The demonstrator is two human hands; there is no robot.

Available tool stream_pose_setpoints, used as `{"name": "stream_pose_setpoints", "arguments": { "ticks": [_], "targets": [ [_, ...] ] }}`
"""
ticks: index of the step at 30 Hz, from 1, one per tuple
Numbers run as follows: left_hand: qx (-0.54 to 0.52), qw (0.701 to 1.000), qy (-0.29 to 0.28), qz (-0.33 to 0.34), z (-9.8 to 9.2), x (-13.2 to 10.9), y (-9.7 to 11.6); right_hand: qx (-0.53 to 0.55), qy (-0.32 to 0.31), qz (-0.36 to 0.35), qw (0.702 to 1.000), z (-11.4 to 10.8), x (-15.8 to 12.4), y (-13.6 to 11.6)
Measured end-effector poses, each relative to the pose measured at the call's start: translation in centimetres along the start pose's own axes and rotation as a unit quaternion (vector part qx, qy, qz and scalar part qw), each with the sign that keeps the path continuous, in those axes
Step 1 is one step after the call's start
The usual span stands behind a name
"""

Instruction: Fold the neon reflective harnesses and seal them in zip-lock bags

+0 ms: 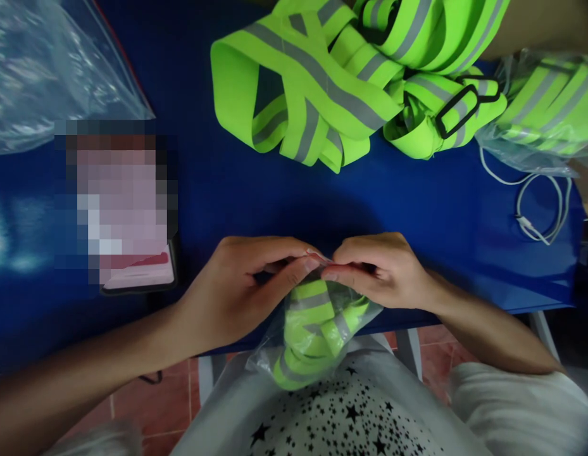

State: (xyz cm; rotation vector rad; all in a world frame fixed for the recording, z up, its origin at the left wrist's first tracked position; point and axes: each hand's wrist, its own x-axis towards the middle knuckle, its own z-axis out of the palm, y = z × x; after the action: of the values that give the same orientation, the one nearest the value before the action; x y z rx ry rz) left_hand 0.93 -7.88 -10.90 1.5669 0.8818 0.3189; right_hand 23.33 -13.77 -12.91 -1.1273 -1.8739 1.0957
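Observation:
A clear plastic bag [364, 315] hangs below my two hands at the table's near edge. Inside it lies a folded neon yellow-green strap [307, 345] with grey reflective stripes. My left hand [256, 288] pinches the bag's top edge between thumb and fingers. Close beside it, my right hand [381, 272] pinches the same edge, thumb below and fingers curled. The two sets of fingertips almost meet. The lower part of the bag is against or just above my lap; I cannot tell which.
Loose neon straps [312, 69] with black buckles [457, 111] are piled at the back of the blue table [218, 196]. Bagged straps [550, 104] and a coiled white cable [540, 209] lie at right. A phone [142, 275], partly blurred, and clear plastic [51, 69] lie left.

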Motion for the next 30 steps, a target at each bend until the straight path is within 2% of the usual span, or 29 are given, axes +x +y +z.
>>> {"name": "stream_pose_setpoints", "arguments": {
  "ticks": [2,5,7,10,13,15,18,20,22,25,30],
  "targets": [
    [-0.022,0.999,-0.021,-0.013,0.0,0.1,0.1,0.005,0.000,0.009,1.000,0.0,-0.1,0.1],
    [-0.038,0.999,-0.014,-0.018,0.1,0.1,0.1,0.003,-0.006,0.001,1.000,0.1,-0.2,0.1],
    [-0.044,0.999,-0.009,0.000,0.2,0.0,0.0,0.000,-0.011,-0.009,1.000,0.1,-0.3,0.0],
    [-0.059,0.996,-0.021,0.060,0.2,-0.2,-0.4,-0.001,-0.009,-0.021,1.000,0.1,-0.4,-0.1],
    [-0.068,0.996,-0.031,0.049,0.2,-0.2,-0.4,0.004,0.015,-0.022,1.000,0.3,-0.3,0.0],
    [-0.079,0.996,-0.043,0.016,0.0,-0.3,-0.2,-0.004,0.048,-0.023,0.999,0.4,-0.3,0.1],
    [-0.077,0.994,-0.076,0.010,-0.1,-0.6,0.1,-0.012,0.141,-0.021,0.990,0.1,-0.3,0.0],
    [-0.054,0.995,-0.081,0.019,0.0,-0.9,0.0,0.008,0.207,0.006,0.978,-0.4,-0.4,0.1],
    [-0.059,0.996,-0.061,0.023,0.1,-1.0,-0.3,0.049,0.241,0.053,0.968,-1.0,-0.4,0.3],
    [-0.121,0.992,-0.007,0.021,0.1,-0.7,-0.8,0.137,0.225,0.103,0.959,-1.8,-0.6,0.8],
    [-0.162,0.982,0.092,0.039,0.1,-0.2,-1.5,0.253,0.100,0.076,0.959,-0.8,-0.6,1.1]
  ]
}}
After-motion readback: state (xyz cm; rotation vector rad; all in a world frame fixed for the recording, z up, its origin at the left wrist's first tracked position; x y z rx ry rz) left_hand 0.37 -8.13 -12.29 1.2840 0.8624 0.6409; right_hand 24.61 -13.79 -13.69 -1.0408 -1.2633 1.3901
